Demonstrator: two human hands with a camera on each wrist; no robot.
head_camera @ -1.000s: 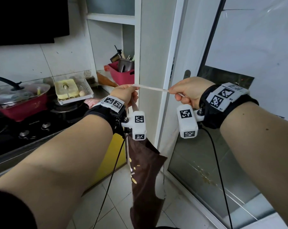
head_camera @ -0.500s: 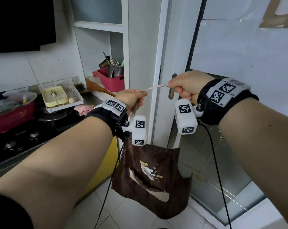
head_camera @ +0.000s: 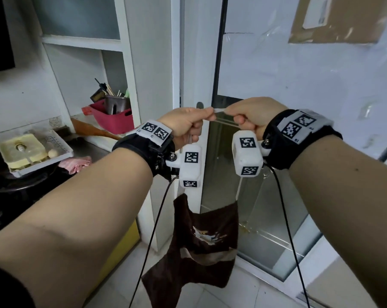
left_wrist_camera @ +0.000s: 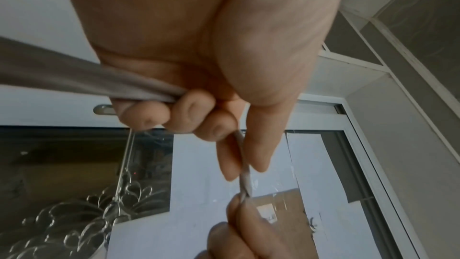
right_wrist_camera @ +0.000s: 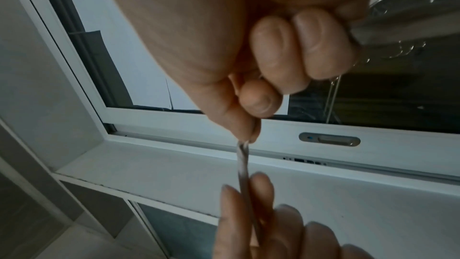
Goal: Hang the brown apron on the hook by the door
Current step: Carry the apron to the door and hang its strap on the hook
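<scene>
The brown apron with a small printed figure hangs below my wrists, in front of the door's lower glass. Its thin beige strap runs in a short taut length between my two hands. My left hand pinches the strap between thumb and forefinger, and the other fingers curl round more of the strap. My right hand pinches the other end of the strap, its remaining fingers curled. Both hands are level with the recessed door latch. I cannot see a hook in any view.
A white-framed sliding door with paper and cardboard taped on its glass stands straight ahead. To the left are a white shelf post, a red utensil basket, a white tray and a pink cloth on the counter.
My hands have come closer together, so the strap span between them is much shorter. The apron has swung and now hangs flatter beneath both wrists. The view has turned right toward the door.
</scene>
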